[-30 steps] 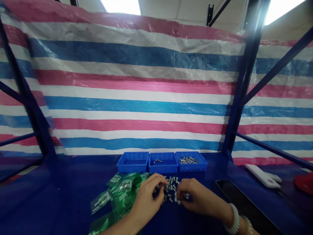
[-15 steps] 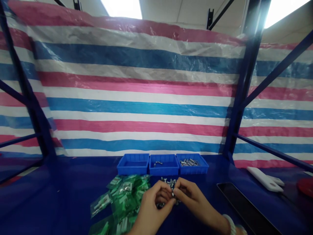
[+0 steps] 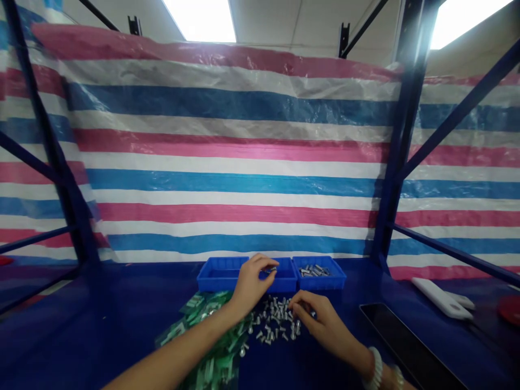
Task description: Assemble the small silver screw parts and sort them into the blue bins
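My left hand (image 3: pixel 252 284) reaches over the middle blue bin (image 3: pixel 288 283). Its thumb and fingertips are a little apart, and small metal parts (image 3: pixel 268 268) show between them, seemingly lying in the bin. At the right edge of a loose pile of silver screws (image 3: pixel 276 314) is my right hand (image 3: pixel 320 322), fingers curled and thumb against the index finger. A shiny bit of metal (image 3: pixel 312 313), which looks like a screw, shows within its curled fingers. Green-marked clear plastic bags (image 3: pixel 219 346) of small parts lie partly behind my left forearm.
The left blue bin (image 3: pixel 215 281) is partly covered by my hand. Metal pins (image 3: pixel 314 270) lie in the right blue bin (image 3: pixel 340 280). To the right are a black phone (image 3: pixel 406 341) and a white device (image 3: pixel 441 298). Blue rack posts (image 3: pixel 388 200) and a striped sheet (image 3: pixel 244 181) stand behind.
My left hand has left my right hand and moved forward to the middle bin, uncovering the screw pile. My right hand stays beside the pile. The view has tilted slightly up.
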`<control>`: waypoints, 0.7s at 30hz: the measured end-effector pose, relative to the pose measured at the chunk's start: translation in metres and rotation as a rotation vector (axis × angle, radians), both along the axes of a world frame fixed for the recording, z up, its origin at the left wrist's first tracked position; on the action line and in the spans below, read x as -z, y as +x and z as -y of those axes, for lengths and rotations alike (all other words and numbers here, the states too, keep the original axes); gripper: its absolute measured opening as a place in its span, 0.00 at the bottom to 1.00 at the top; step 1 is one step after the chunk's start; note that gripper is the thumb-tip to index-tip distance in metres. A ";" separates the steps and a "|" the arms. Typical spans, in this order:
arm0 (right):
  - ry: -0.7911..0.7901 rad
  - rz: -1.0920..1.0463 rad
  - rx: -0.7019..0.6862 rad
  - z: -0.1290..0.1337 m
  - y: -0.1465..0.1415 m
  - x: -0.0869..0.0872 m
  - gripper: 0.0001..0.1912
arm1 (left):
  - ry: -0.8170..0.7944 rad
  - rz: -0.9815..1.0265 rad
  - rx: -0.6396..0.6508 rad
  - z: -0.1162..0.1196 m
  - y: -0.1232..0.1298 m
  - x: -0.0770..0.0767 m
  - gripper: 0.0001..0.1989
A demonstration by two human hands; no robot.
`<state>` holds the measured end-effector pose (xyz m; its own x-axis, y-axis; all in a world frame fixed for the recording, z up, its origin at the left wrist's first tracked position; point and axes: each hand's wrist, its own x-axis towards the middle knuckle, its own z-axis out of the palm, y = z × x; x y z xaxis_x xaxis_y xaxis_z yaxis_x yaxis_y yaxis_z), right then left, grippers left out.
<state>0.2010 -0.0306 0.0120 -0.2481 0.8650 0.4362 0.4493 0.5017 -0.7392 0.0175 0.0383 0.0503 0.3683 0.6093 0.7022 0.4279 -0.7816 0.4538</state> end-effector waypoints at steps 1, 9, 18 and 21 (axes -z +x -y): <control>0.042 0.063 0.002 -0.002 0.003 0.000 0.08 | 0.007 -0.053 -0.001 -0.009 -0.001 0.001 0.15; 0.135 0.452 -0.188 -0.004 0.009 0.006 0.16 | 0.013 -0.144 -0.035 0.017 -0.019 0.021 0.20; 0.098 0.146 -0.138 -0.003 0.007 -0.006 0.02 | -0.221 -0.017 0.026 0.061 -0.014 0.029 0.18; 0.078 -0.001 -0.072 0.001 0.002 -0.007 0.04 | -0.402 0.071 0.099 0.071 -0.006 0.036 0.17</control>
